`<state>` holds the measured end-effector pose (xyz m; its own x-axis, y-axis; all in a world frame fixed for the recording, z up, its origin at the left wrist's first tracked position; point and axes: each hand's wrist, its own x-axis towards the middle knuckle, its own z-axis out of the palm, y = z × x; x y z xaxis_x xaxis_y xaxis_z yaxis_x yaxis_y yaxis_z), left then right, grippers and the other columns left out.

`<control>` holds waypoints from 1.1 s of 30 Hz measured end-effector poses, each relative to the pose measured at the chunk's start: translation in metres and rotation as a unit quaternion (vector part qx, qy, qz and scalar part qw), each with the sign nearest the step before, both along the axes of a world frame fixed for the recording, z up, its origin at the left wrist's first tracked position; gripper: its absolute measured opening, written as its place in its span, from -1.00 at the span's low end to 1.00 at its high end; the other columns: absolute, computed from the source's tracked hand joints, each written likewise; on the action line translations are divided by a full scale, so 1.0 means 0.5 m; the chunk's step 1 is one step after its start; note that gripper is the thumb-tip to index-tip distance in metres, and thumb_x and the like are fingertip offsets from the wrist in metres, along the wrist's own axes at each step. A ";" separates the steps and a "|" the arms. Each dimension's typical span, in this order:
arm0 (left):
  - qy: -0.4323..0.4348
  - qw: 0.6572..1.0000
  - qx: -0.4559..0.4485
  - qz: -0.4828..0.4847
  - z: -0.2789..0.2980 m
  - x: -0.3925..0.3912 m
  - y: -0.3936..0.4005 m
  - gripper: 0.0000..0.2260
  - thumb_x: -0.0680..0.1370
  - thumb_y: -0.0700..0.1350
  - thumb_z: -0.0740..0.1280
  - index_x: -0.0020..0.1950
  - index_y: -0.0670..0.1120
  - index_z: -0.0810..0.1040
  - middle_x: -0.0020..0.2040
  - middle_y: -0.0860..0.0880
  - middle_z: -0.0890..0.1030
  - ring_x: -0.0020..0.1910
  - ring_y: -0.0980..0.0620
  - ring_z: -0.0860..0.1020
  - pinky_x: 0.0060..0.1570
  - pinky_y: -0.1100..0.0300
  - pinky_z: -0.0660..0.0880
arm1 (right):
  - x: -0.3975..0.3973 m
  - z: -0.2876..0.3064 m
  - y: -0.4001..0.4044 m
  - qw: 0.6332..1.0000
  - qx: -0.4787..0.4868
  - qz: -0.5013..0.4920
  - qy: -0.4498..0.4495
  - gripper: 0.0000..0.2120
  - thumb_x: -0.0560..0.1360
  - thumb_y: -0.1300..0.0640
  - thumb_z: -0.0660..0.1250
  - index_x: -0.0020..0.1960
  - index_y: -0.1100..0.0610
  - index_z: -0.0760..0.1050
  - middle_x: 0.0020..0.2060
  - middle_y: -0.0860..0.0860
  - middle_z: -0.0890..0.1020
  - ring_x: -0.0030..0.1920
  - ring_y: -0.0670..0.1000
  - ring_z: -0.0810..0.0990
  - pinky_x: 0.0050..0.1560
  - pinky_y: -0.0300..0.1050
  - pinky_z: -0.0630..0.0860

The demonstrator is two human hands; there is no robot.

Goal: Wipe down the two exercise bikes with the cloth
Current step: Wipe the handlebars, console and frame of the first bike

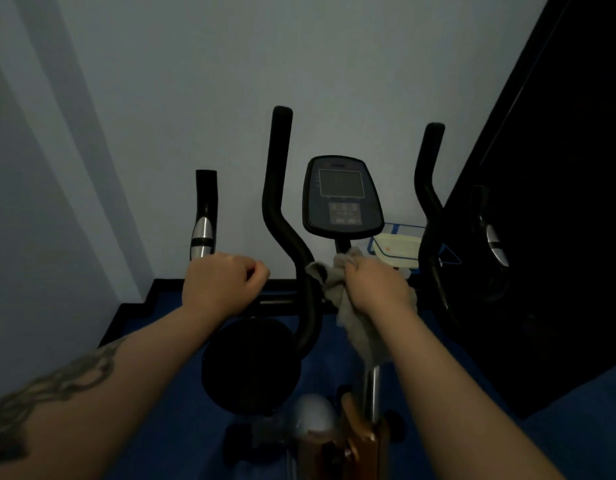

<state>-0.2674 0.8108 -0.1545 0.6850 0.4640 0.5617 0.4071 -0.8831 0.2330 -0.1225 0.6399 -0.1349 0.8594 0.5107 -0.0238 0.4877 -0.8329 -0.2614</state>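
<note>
Both forearms reach forward from the bottom of the view toward the handlebars of the bike (343,202). On the left forearm a dark tattoo shows. The left hand (223,284) curls round the outer end of the crossbar, just below the silver-banded grip (203,233), and seems only to steady the frame. The right hand (377,284) clutches the grey cloth (348,306), bunched in the fist at the middle of the crossbar, where the console stem meets it; one end of the cloth pokes up beside the inner left handlebar (282,202) and the other hangs down over the chrome post (370,386).

So the step in hand looks like wiping the centre of the handlebars on this bike, with the console (342,197) just above. The room is dim, so I cannot say which parts are already clean.

Next, the cloth likely has to travel along a bar or up onto the console, which calls for keeping the fist closed on it and pressing it flat against each curve. Another bike is probably the dark frame at the right, its silver-banded grip (495,247) near a pale tub (400,249) by the wall.
</note>
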 end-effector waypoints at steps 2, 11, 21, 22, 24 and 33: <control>-0.009 1.000 -0.001 0.000 0.000 -0.001 0.000 -0.61 0.44 0.01 0.20 -0.57 -0.05 0.48 -0.64 0.11 0.27 -0.65 0.08 0.26 -0.49 0.43 0.13 | -0.051 -0.047 -0.037 0.988 0.071 0.021 -0.134 -0.66 0.66 0.06 0.02 0.29 0.09 0.47 0.18 0.06 0.57 0.15 0.05 0.51 0.10 -0.06 0.45; 0.010 1.000 0.020 0.006 -0.001 0.000 0.001 -0.62 0.45 0.00 0.22 -0.55 -0.06 0.49 -0.63 0.04 0.34 -0.62 0.06 0.26 -0.50 0.40 0.10 | -0.022 -0.045 -0.043 0.987 0.141 0.024 -0.078 -0.69 0.66 0.03 0.01 -0.16 0.01 0.44 -0.13 -0.01 0.55 -0.14 -0.05 0.50 -0.31 -0.21 0.26; 0.013 1.000 0.018 0.019 0.004 -0.002 -0.003 -0.64 0.45 0.00 0.24 -0.54 -0.06 0.53 -0.62 0.00 0.42 -0.61 0.01 0.32 -0.47 0.40 0.06 | -0.056 -0.065 -0.063 0.971 0.139 0.052 -0.188 -0.69 0.63 0.05 0.11 0.24 0.10 0.53 0.15 0.05 0.59 0.11 0.02 0.52 0.07 -0.08 0.45; 0.015 1.000 0.016 0.014 0.003 -0.002 -0.002 -0.64 0.46 0.00 0.25 -0.52 -0.06 0.54 -0.61 -0.02 0.43 -0.60 0.01 0.31 -0.48 0.38 0.07 | -0.033 -0.048 -0.049 0.985 0.109 0.042 -0.124 -0.66 0.65 0.02 0.04 0.24 0.08 0.52 0.14 0.06 0.59 0.07 0.03 0.52 -0.02 -0.08 0.42; 0.020 1.000 0.006 0.003 0.004 -0.002 -0.003 -0.64 0.50 -0.03 0.28 -0.50 -0.07 0.56 -0.59 0.00 0.41 -0.58 0.02 0.31 -0.49 0.32 0.13 | 0.011 -0.007 -0.022 0.998 0.047 0.009 0.031 -0.60 0.66 0.00 -0.02 0.30 0.09 0.49 0.21 0.12 0.56 0.11 0.11 0.52 -0.03 -0.06 0.37; -0.015 1.000 0.000 -0.003 0.004 -0.004 -0.006 -0.59 0.44 0.01 0.15 -0.58 -0.06 0.48 -0.65 0.04 0.37 -0.65 0.05 0.30 -0.50 0.41 0.17 | -0.061 -0.082 -0.061 0.963 0.159 0.013 -0.218 -0.71 0.61 0.04 0.12 0.10 0.11 0.58 0.01 0.02 0.63 0.02 0.01 0.55 -0.05 -0.12 0.44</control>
